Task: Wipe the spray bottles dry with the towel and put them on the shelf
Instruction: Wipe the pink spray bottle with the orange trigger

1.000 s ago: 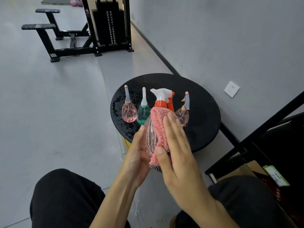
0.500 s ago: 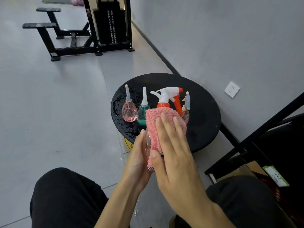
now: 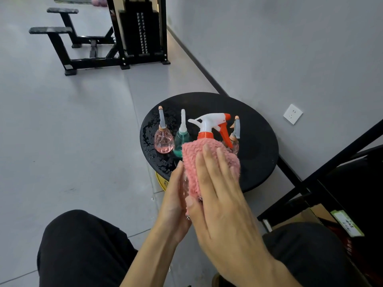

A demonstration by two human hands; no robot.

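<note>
Left hand (image 3: 176, 201): fingers curled round the clear body of the trigger spray bottle (image 3: 209, 122), held upright above the near edge of the bench (image 3: 259, 146). Contents of this bottle: cannot tell, body mostly covered. Pink towel (image 3: 207, 156) is draped over its shoulder and front, just below the orange collar. Right hand (image 3: 219, 206): flat, fingers straight and close together, pressing the towel against the bottle; thumb on the towel's lower edge.

Bench, round, black, water droplets on its left part. Standing on it, left to right: pink bottle (image 3: 163, 139), pink liquid inside; teal bottle (image 3: 182, 139), teal liquid; third small bottle (image 3: 235, 133), partly hidden behind the trigger. Black shelf (image 3: 331, 172) stands at far right.
</note>
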